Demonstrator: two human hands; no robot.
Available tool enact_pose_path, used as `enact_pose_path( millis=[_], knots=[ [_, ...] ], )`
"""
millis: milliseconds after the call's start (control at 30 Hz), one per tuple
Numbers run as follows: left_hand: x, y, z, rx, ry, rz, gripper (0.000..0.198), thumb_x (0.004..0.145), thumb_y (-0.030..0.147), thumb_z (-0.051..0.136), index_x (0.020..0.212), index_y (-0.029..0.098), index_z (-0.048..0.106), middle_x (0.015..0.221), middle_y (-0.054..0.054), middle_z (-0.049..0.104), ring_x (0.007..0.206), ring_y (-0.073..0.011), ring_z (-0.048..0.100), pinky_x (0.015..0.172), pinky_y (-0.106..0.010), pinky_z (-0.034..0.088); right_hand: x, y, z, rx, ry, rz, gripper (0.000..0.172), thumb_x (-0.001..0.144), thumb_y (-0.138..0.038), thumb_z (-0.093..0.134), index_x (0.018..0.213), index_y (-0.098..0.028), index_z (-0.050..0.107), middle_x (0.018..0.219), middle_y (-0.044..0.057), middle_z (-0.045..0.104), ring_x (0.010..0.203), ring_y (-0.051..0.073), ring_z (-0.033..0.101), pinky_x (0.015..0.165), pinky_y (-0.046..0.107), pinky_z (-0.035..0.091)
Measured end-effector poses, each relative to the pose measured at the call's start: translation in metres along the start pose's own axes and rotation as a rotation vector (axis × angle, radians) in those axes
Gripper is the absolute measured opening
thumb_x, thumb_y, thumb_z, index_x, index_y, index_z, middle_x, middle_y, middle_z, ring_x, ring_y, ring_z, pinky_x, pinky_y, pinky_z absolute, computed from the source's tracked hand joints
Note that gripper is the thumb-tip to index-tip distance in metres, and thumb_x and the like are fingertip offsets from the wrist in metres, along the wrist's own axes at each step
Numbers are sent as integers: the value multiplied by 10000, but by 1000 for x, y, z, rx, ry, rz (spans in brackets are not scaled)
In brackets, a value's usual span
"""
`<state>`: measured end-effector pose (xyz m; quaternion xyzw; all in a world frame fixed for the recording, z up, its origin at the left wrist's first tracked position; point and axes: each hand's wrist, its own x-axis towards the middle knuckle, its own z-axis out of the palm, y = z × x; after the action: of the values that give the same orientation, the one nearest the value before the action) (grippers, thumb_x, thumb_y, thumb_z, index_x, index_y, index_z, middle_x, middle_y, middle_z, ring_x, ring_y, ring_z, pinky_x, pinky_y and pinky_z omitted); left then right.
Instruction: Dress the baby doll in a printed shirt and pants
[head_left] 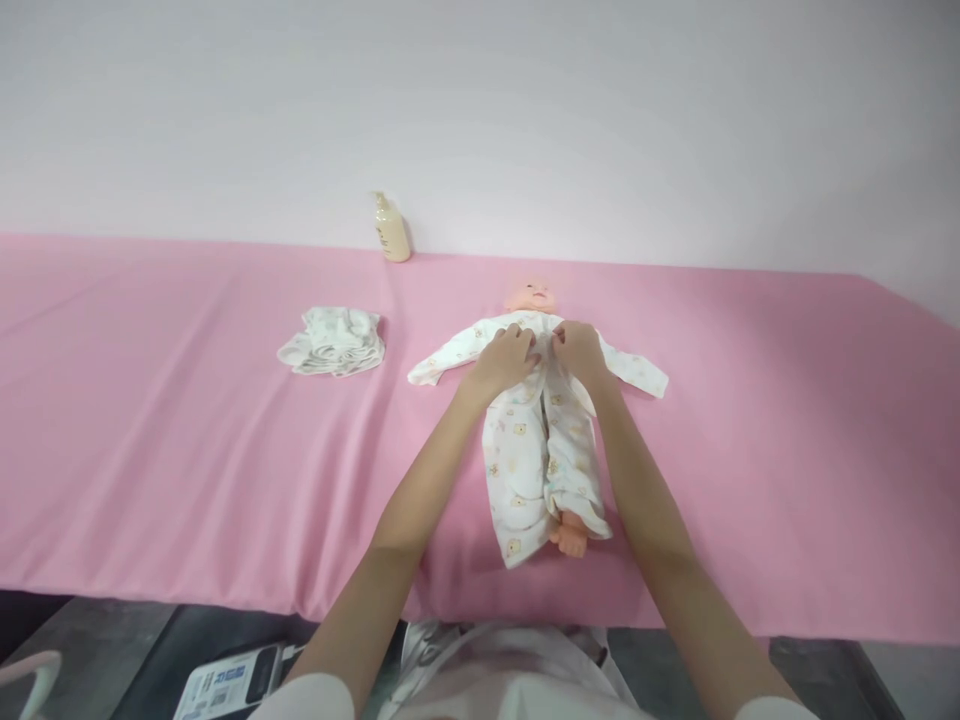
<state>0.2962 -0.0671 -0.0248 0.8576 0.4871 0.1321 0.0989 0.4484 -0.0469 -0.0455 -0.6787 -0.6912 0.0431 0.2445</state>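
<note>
A baby doll (534, 295) lies on its back, head toward the wall, dressed in a white printed top (466, 346) and matching trousers (517, 460). Its sleeves are spread to both sides, and one foot (571, 535) pokes out of the right trouser leg. My left hand (511, 355) is on the left of the chest, its bent fingers closed at the front of the top. Opposite it, my right hand (577, 348) pinches the other side of the top's front edge. Just what lies between the fingertips is too small to make out.
A folded stack of white printed cloth (337, 342) sits to the left on the pink-covered table (187, 420). Behind it, a cream pump bottle (392, 232) stands by the white wall (600, 130). The table's front edge runs close to my body.
</note>
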Motion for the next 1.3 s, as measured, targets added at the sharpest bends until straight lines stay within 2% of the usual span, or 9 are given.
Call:
enact_pose_path(
  millis=[133,233,300,433,600,767,967,1200,1300],
  knots=[
    [0,0,4,42,4,-8,273,883,291,443,1093,141,533,1158,-136,522,1056,-262,511,895,-377,419,13,-1,-4,418,5,120,161,758,-184,470,717,-163,623,603,31,625,530,159,576,600,286,470],
    [-1,0,1,40,22,10,271,881,305,447,1072,140,545,1146,-136,542,1042,-269,531,858,-365,435,26,-8,0,603,-121,167,159,757,-218,469,645,-181,575,559,25,599,485,157,559,533,287,472],
    [-2,1,-1,29,28,6,245,877,298,441,1029,148,561,1093,-122,576,975,-263,568,804,-356,450,34,-14,6,511,-89,147,160,757,-232,481,629,-184,563,595,46,611,563,177,579,587,307,482],
    [2,3,3,43,73,-51,234,859,175,381,977,149,581,968,-103,624,876,-250,600,754,-352,448,43,-20,23,220,199,182,151,755,-289,547,805,-161,608,830,112,649,826,242,592,770,368,458],
    [13,-2,29,-43,263,-89,283,870,116,323,1008,150,567,1015,-100,627,989,-215,558,846,-308,417,39,-14,36,211,206,259,231,765,-323,550,873,-135,630,868,129,647,846,250,575,798,369,429],
    [28,2,36,5,274,-160,353,931,223,290,1240,209,461,953,-78,662,892,-218,612,754,-314,426,31,-9,36,232,237,213,230,781,-311,525,830,-119,641,848,125,644,823,232,550,797,346,406],
    [67,7,31,14,225,-370,372,945,317,285,973,156,619,840,-115,667,780,-232,639,682,-312,431,28,-7,35,219,231,164,282,855,-227,369,725,-146,606,785,106,613,752,200,517,734,314,377],
    [73,-5,47,-49,337,-283,332,945,329,311,1005,215,617,1043,-80,623,928,-209,599,715,-286,421,32,-5,41,246,238,220,277,876,-193,332,740,-167,572,820,95,617,755,194,520,705,287,354],
    [71,-7,50,-75,373,-281,312,946,305,307,1011,209,597,1035,-78,609,960,-206,580,718,-282,415,32,-5,41,291,241,243,273,874,-217,346,751,-168,585,801,87,623,741,193,525,695,282,353]
  ],
)
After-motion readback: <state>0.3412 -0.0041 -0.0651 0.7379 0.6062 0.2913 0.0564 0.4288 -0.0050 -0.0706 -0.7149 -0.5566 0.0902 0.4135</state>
